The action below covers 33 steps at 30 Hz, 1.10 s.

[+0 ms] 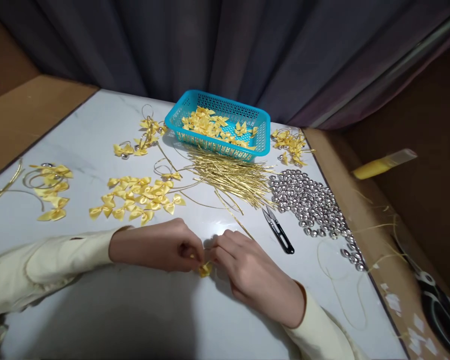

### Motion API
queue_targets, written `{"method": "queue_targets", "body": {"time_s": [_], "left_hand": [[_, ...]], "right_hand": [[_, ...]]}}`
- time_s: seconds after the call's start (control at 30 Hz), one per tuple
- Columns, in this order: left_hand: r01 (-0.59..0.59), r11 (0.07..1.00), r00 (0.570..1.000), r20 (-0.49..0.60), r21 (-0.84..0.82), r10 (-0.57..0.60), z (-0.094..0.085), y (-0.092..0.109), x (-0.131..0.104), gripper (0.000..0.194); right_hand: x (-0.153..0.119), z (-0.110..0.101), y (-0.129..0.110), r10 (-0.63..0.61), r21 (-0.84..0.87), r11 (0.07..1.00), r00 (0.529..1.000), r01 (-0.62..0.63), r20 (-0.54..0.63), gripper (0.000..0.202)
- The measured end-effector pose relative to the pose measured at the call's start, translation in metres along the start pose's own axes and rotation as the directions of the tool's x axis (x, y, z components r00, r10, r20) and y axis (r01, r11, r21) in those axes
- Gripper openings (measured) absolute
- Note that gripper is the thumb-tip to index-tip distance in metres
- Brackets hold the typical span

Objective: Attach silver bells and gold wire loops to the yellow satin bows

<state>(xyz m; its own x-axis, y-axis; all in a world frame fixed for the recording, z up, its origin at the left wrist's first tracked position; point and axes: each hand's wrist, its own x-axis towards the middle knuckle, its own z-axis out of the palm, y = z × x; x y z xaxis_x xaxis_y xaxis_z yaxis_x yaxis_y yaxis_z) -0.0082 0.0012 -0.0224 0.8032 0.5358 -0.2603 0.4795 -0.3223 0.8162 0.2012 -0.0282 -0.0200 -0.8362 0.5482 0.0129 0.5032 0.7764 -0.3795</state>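
Close together above the near part of the white tabletop (pixel 82 145), two bare hands meet over one small yellow bow (pixel 205 270). The left hand (pixel 165 246) has its grip pinched on this bow, thumb and fingertips covering part of the ribbon. The right hand (pixel 249 267) comes in from the other side with bent fingers just beside it; whether its grip is closed on the ribbon or on something thin between the hands cannot be told, since the fingers hide it. Both wrists run into pale cream sleeves (pixel 71 252).

Beyond the left hand lies a spread of loose bows (pixel 150 194), and farther left are more bows with metal beads and looped cord (pixel 52 214). Past the hands, a heap of gold cords (pixel 236 180) lies in front of a blue basket (pixel 263 135), which holds further yellow bows (pixel 204 122). A pair of black-handled snips (pixel 283 239) rests to the right of the cords, near a wide scatter of shiny silver beads (pixel 303 197). Behind those beads, by the tabletop's right edge, sits another cluster of bows (pixel 292 145). Off the edge at the lower right are large dark-handled scissors (pixel 440 315) beside white scraps (pixel 393 302). A dark curtain (pixel 180 45) hangs behind everything.
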Motion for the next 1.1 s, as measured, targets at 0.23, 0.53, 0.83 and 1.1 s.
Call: {"method": "queue_targets", "body": {"time_s": [0.23,0.53,0.83,1.1], "left_hand": [[0.243,0.947,0.965,0.153,-0.209,-0.213,-0.006,-0.003,0.002,0.020],[0.340,0.906,0.936,0.180,-0.250,-0.302,-0.007,-0.005,0.002,0.024],[0.436,0.826,0.898,0.226,-0.357,-0.377,-0.013,0.001,0.002,0.023],[0.450,0.790,0.892,0.176,-0.416,-0.416,-0.014,0.000,0.001,0.020]], "right_hand": [[0.002,0.001,-0.004,0.020,0.089,0.996,0.999,-0.023,0.039,0.027],[0.003,-0.002,-0.005,0.078,0.301,0.950,0.996,-0.086,0.035,0.024],[-0.015,-0.025,0.019,0.309,0.361,0.903,0.937,-0.234,-0.164,0.011],[-0.048,-0.016,0.059,0.657,-0.310,0.663,0.729,-0.681,-0.194,0.011]]}}
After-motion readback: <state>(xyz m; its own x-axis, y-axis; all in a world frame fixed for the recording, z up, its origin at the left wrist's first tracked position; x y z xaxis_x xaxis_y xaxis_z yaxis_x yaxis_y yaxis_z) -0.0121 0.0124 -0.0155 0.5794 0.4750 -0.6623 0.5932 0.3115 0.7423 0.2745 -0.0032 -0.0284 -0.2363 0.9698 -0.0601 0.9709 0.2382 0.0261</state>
